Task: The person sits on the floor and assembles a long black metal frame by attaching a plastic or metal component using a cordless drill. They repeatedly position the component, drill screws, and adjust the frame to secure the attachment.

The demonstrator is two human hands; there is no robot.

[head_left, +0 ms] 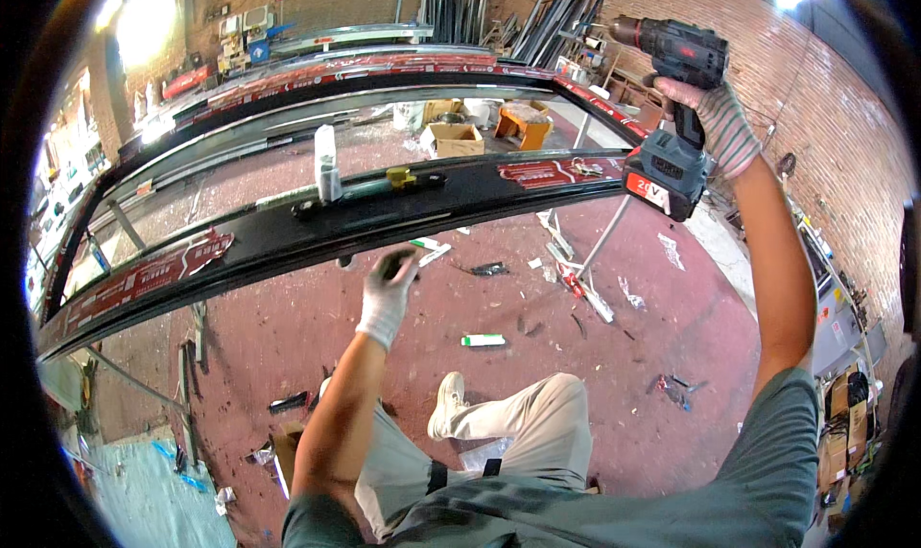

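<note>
Grey-shirted shoulders fill the lower frame, and both forearms rise from them. At centre, the gloved left hand (388,294) pinches a small dark piece just under the long black frame rail (288,236); at upper right the right hand (715,126) grips a cordless drill (672,116), raised clear of the rail. Fittings already sit on the rail, but this piece seems not yet fastened, so drilling remains
</note>
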